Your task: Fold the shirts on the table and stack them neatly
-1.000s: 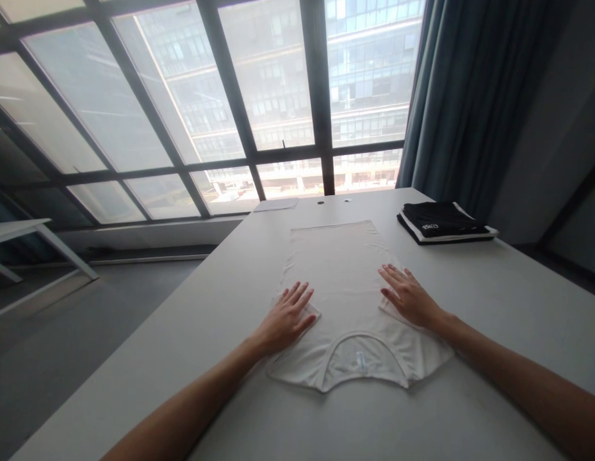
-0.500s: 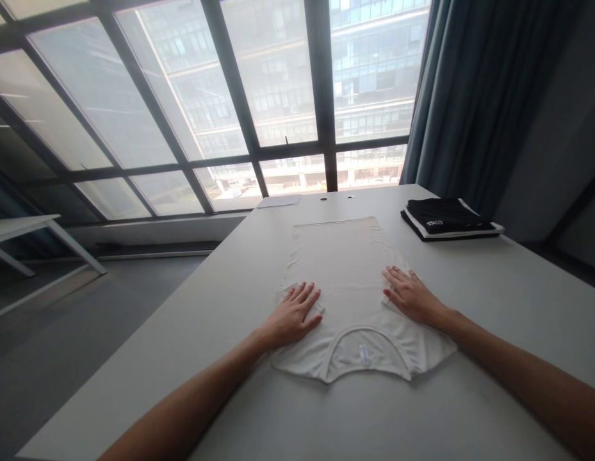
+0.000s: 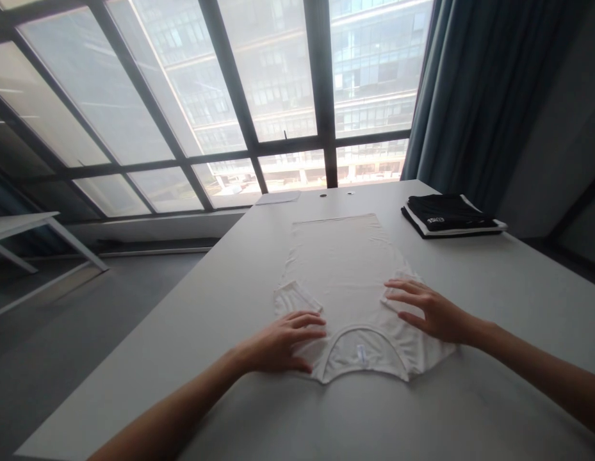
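Observation:
A white T-shirt [image 3: 342,269] lies spread on the white table, its neckline toward me and its hem toward the window. Both sleeves are folded inward over the body. My left hand [image 3: 290,342] is at the shirt's left shoulder, just below the folded left sleeve, fingers apart and holding nothing. Over the folded right sleeve is my right hand [image 3: 429,310], its fingers spread and slightly bent, with no cloth gripped. Whether its fingertips touch the fabric, I cannot tell. A small label shows inside the neckline.
A stack of folded black and white clothes [image 3: 451,216] sits at the table's [image 3: 215,294] far right. A sheet of paper [image 3: 278,198] lies at the far left edge. Behind are large windows and a blue curtain [image 3: 436,96]. Another table [image 3: 28,224] stands at left.
My left hand has slid back toward me off the left sleeve to the shoulder. My right hand has drawn back slightly and its fingers have lifted from lying flat. The shirt stays in place.

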The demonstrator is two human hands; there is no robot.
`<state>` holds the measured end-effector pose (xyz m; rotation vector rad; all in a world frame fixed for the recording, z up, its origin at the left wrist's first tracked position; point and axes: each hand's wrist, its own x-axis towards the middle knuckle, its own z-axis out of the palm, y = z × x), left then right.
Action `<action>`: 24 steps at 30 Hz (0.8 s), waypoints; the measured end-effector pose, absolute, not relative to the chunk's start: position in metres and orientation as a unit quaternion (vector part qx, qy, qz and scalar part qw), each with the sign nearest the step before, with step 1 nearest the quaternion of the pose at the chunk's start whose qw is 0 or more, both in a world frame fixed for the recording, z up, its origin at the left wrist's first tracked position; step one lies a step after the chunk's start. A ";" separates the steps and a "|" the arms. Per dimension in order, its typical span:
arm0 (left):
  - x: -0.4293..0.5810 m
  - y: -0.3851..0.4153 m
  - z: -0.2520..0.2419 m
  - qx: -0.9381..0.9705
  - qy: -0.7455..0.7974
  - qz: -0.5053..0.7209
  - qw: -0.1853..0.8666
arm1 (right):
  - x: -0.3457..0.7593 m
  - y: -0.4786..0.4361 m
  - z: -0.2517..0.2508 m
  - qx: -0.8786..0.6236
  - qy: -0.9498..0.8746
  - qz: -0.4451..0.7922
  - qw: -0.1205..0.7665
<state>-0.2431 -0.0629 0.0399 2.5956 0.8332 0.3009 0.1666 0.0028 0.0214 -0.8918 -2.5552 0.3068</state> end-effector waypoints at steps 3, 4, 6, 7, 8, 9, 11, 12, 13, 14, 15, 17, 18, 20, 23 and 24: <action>-0.245 -0.074 0.036 0.928 0.292 0.120 0.201 | 0.178 -0.019 0.024 -0.280 -0.931 0.151 0.179; -0.246 -0.077 0.035 0.928 0.288 0.125 0.201 | 0.181 -0.025 0.023 -0.273 -0.933 0.158 0.174; -0.247 -0.083 0.034 0.928 0.280 0.140 0.202 | 0.185 -0.035 0.020 -0.261 -0.936 0.166 0.171; -0.247 -0.085 0.033 0.928 0.276 0.148 0.202 | 0.185 -0.039 0.019 -0.251 -0.938 0.167 0.170; -0.247 -0.087 0.033 0.928 0.273 0.155 0.201 | 0.186 -0.042 0.018 -0.240 -0.942 0.167 0.168; -0.246 -0.089 0.033 0.928 0.271 0.162 0.199 | 0.185 -0.044 0.018 -0.228 -0.945 0.166 0.165; -0.245 -0.093 0.033 0.928 0.267 0.176 0.190 | 0.184 -0.047 0.018 -0.205 -0.952 0.164 0.158; -0.244 -0.094 0.033 0.929 0.264 0.182 0.183 | 0.184 -0.048 0.019 -0.197 -0.954 0.161 0.157; -0.242 -0.096 0.032 0.930 0.262 0.189 0.176 | 0.183 -0.049 0.019 -0.191 -0.956 0.156 0.159; -0.241 -0.097 0.032 0.931 0.259 0.194 0.169 | 0.182 -0.049 0.019 -0.184 -0.958 0.148 0.165; -0.240 -0.098 0.032 0.932 0.258 0.197 0.163 | 0.182 -0.050 0.018 -0.179 -0.959 0.138 0.172; -0.238 -0.099 0.032 0.934 0.254 0.198 0.155 | 0.181 -0.052 0.015 -0.174 -0.961 0.111 0.186; -0.237 -0.099 0.032 0.935 0.252 0.197 0.153 | 0.180 -0.054 0.014 -0.175 -0.961 0.095 0.189; -0.237 -0.099 0.031 0.938 0.246 0.195 0.150 | 0.180 -0.057 0.010 -0.181 -0.963 0.067 0.187; -0.237 -0.097 0.030 0.941 0.232 0.194 0.149 | 0.180 -0.061 0.007 -0.182 -0.966 0.036 0.182; -0.238 -0.096 0.030 0.943 0.228 0.192 0.148 | 0.180 -0.061 0.006 -0.178 -0.967 0.029 0.182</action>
